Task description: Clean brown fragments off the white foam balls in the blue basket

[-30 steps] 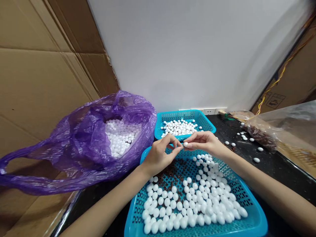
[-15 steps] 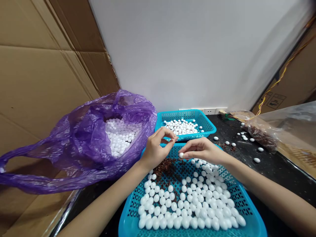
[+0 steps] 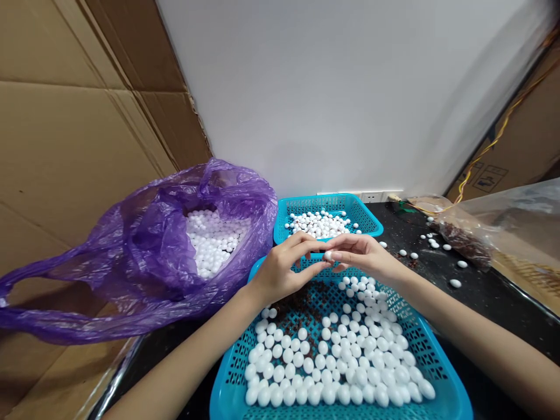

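Note:
My right hand (image 3: 361,254) pinches a small white egg-shaped bead (image 3: 328,255) between thumb and fingers. From the other side, my left hand (image 3: 291,263) meets it, its thumb below and its forefinger above that same bead. Any smaller piece between the fingertips is hidden. Both hands are over the far end of a large blue plastic basket (image 3: 446,373). Inside this basket lie many white egg-shaped beads (image 3: 359,376), with a heap of reddish-brown bits (image 3: 301,312) under my left hand.
Behind stands a smaller blue basket (image 3: 371,224) of white beads. A purple plastic bag (image 3: 144,233) full of white beads is at left, beside cardboard (image 3: 79,134). Loose beads (image 3: 455,284) and a clear bag of brown bits (image 3: 468,242) lie on the black tabletop at right.
My hands, apart before, have come together at the bead. My left hand has moved right and its pinch has widened around the bead; my right hand has risen slightly.

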